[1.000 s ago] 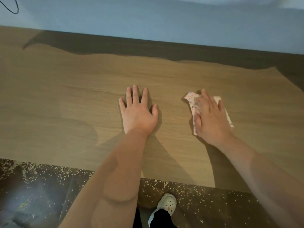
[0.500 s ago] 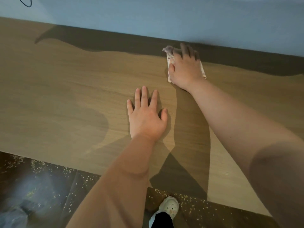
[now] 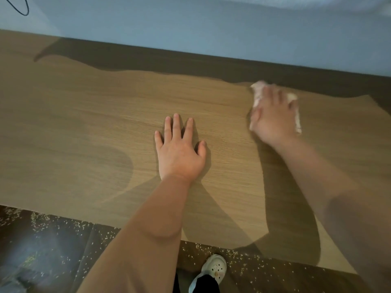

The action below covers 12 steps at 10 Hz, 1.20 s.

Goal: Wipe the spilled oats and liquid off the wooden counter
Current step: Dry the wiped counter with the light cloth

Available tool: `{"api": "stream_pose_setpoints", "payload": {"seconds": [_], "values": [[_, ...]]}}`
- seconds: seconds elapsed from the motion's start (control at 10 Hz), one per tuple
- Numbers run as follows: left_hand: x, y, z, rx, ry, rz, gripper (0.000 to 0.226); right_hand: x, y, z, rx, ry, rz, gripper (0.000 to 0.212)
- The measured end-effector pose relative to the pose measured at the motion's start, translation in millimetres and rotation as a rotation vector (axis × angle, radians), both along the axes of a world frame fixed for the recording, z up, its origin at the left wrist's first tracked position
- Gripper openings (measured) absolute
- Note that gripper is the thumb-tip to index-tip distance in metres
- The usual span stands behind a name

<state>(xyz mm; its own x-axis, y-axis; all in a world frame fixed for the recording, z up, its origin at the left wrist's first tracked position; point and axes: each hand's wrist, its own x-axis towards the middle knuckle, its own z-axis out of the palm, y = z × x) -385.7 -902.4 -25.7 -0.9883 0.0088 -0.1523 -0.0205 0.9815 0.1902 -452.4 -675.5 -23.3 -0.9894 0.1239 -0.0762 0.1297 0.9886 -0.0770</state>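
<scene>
Cloth lay upper right under the blurred right hand, fingers straight upon it, left hand splayed flat on the surface; a hasty stroke might sweep residue among the oats on the floor.

1 pale clog stands on the dark floor; a black cable crosses the wall.

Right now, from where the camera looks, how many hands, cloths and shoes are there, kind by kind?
Hands: 2, the left hand flat on the wooden counter, the right hand pressing the cloth.
Cloths: 1.
Shoes: 1, a pale shoe on the floor.
Total: 4.
</scene>
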Motion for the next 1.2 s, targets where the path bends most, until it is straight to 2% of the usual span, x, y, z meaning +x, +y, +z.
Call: {"api": "stream_pose_setpoints", "payload": {"seconds": [0.1, 0.2, 0.3, 0.4, 0.5, 0.6, 0.7, 0.8, 0.9, 1.0, 1.1, 1.2], "values": [[-0.5, -0.1, 0.0, 0.000, 0.000, 0.000, 0.067, 64.9, -24.7, -1.6, -0.037, -0.079, 0.466, 0.065], [-0.6, -0.3, 0.0, 0.002, 0.003, 0.002, 0.067, 73.8, 5.1, -0.1, -0.011, -0.102, 0.637, 0.064], [-0.5, -0.2, 0.3, 0.000, 0.005, -0.001, 0.067, 39.0, 46.0, -0.9, 0.027, -0.044, 0.203, 0.060], [0.3, 0.2, 0.3, 0.007, 0.010, 0.006, 0.067, 20.1, 41.7, 1.1, -0.060, -0.027, -0.282, 0.060], [0.7, 0.1, 0.0, 0.012, 0.017, 0.005, 0.067, 45.8, -11.9, -1.7, -0.028, -0.026, -0.206, 0.063], [0.4, -0.4, 0.1, 0.011, 0.014, 0.001, 0.067, 105.3, -47.5, -1.1, -0.024, -0.066, 0.297, 0.063], [-0.5, -0.1, 0.2, 0.004, 0.007, -0.001, 0.068, 115.8, -17.5, -0.2, -0.090, -0.147, 0.730, 0.059], [-0.6, -0.8, -0.5, 0.009, 0.018, 0.003, 0.067, 68.7, 23.2, -7.6, -0.021, -0.044, 0.475, 0.058], [0.5, -0.5, -1.0, 0.009, 0.024, 0.003, 0.067, 34.5, 41.4, -0.3, -0.036, -0.053, -0.255, 0.060], [-0.1, -0.9, -1.2, -0.002, 0.023, 0.003, 0.067, 53.0, 3.8, 2.1, -0.009, -0.077, -0.352, 0.063], [0.4, -0.7, -0.2, 0.001, 0.020, 0.006, 0.067, 107.7, -32.9, -2.9, 0.059, -0.063, 0.122, 0.063], [-0.1, -0.6, 0.5, 0.002, 0.016, 0.003, 0.067, 131.5, -24.0, -1.5, 0.038, -0.096, 0.496, 0.060]]}}
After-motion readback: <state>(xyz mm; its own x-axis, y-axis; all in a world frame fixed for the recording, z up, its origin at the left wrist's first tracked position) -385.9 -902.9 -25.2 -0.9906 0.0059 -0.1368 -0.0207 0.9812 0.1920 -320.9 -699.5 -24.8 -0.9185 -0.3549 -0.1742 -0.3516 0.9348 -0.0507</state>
